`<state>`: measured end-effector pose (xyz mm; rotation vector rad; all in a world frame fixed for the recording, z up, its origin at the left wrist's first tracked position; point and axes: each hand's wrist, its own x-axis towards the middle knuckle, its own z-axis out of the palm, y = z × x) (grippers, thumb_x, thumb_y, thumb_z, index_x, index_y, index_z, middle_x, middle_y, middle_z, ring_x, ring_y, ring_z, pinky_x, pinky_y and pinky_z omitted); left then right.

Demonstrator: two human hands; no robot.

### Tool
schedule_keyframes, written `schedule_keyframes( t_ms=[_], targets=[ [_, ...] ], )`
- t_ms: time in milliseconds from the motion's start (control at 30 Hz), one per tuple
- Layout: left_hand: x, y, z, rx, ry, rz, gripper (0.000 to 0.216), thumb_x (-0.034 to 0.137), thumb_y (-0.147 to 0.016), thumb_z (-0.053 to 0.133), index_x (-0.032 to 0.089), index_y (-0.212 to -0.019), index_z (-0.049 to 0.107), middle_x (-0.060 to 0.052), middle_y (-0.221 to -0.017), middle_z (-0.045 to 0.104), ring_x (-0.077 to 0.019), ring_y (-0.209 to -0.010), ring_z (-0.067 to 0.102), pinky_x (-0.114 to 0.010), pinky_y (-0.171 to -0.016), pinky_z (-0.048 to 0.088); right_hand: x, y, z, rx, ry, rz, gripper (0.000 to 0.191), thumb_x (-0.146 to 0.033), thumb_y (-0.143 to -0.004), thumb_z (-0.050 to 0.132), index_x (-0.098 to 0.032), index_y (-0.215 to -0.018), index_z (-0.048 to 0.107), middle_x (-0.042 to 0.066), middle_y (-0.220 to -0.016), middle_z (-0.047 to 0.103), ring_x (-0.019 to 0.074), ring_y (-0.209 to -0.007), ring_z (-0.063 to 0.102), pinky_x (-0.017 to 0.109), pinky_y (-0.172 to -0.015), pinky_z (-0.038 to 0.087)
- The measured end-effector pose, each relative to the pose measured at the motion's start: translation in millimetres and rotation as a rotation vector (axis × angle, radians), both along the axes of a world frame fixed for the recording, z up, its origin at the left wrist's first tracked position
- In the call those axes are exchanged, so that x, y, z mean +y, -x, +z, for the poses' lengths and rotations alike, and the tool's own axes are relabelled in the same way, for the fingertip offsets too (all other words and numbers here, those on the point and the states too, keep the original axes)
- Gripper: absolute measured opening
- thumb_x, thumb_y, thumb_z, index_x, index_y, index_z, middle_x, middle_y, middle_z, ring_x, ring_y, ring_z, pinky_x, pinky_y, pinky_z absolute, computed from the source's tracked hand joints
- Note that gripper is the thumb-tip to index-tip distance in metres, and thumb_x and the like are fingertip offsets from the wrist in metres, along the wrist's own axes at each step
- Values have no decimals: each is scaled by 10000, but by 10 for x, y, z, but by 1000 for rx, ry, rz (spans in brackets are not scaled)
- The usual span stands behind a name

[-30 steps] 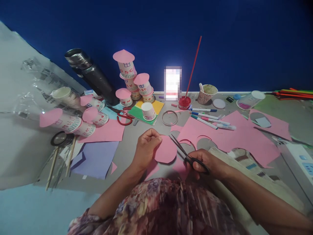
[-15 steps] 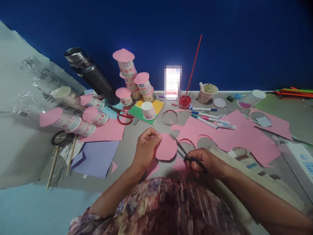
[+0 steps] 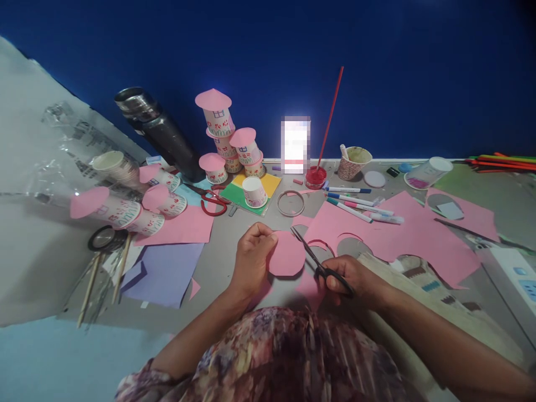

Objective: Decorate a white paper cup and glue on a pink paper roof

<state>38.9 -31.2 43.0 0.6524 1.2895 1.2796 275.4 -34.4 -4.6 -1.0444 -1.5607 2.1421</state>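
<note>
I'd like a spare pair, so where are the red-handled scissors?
In the head view, the red-handled scissors lie left of centre, just left of the green and yellow sheets and near the black flask.

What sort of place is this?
Probably a papercraft workspace: white paper cups with pink paper cone roofs stand stacked, white-bodied marker pens lie loose, and the right hand holds black-handled scissors by a rounded pink paper piece.

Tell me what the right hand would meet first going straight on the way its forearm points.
Most likely the pink paper disc held by the left hand; the scissors in the right hand reach its edge. Depth is unclear, so they might slip past it.
</note>
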Motion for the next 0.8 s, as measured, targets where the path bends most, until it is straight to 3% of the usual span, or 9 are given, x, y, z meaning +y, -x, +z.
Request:
schedule_keyframes(
  t_ms=[267,800],
  targets=[
    [12,-49,54,5,25,46,275,311,-649,799,207,-712,553,81,-590,505,-90,-524,454,-223,-525,338,2,43,93,-29,12,-18,743,-921,-680,694,-187,-689,578,5,-559,609,115,-531,461,267,-528,269],
    [-17,-86,51,2,7,60,270,319,-674,781,206,-693,536,79,-595,483,-90,-547,431,-223,-536,343,-17,62,52,-19,1,-66,714,-887,-713,701,-182,-685,587,-1,-548,587,115,-529,445,272,-534,267]
  ],
)
